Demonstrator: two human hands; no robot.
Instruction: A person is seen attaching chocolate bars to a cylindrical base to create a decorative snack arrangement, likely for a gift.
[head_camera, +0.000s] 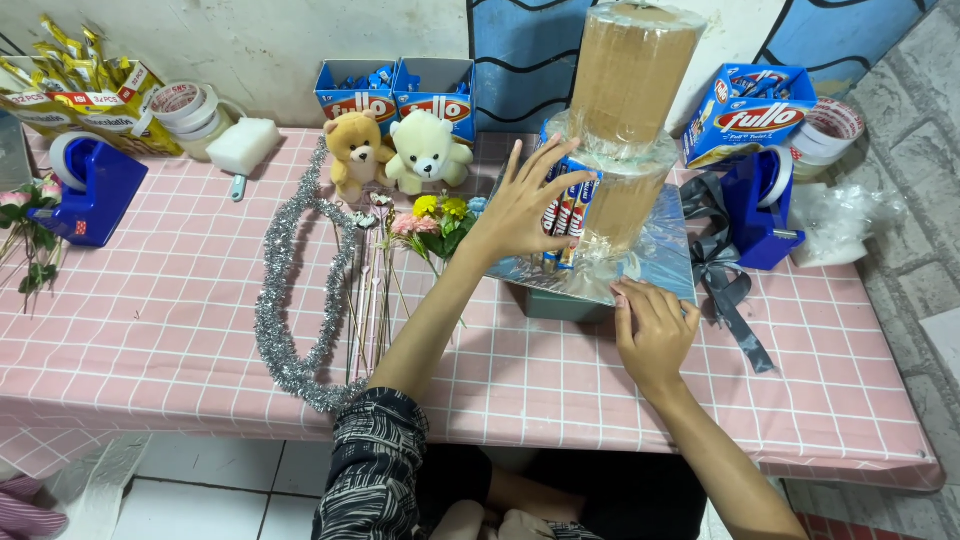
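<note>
Directly ahead of the person, in the head view, a two-tier cardboard tower (628, 120) wrapped in clear film is seen standing upright on a silver-covered base (662, 262) at the far middle of the pink checked table (150, 320). Its long axis is vertical. A row of blue and red snack sticks (566, 212) is set upright against the lower tier, on its left face.

The left hand (520, 205) is spread open, fingers fanned, and is pressed flat against those snack sticks; nothing is gripped. The right hand (652, 328) is laid palm down on the near edge of the silver-covered base, fingers loosely together, holding nothing. The two hands are apart, the tower lying between and beyond them. The left hand is judged the nearer to the sticks, the right the nearer to the base.

To the left of the tower are noted a silver tinsel garland (283, 300), two small teddy bears (398, 150) and artificial flowers (435, 220). To the right stand a blue tape dispenser (755, 205) and a grey ribbon (725, 280).
</note>
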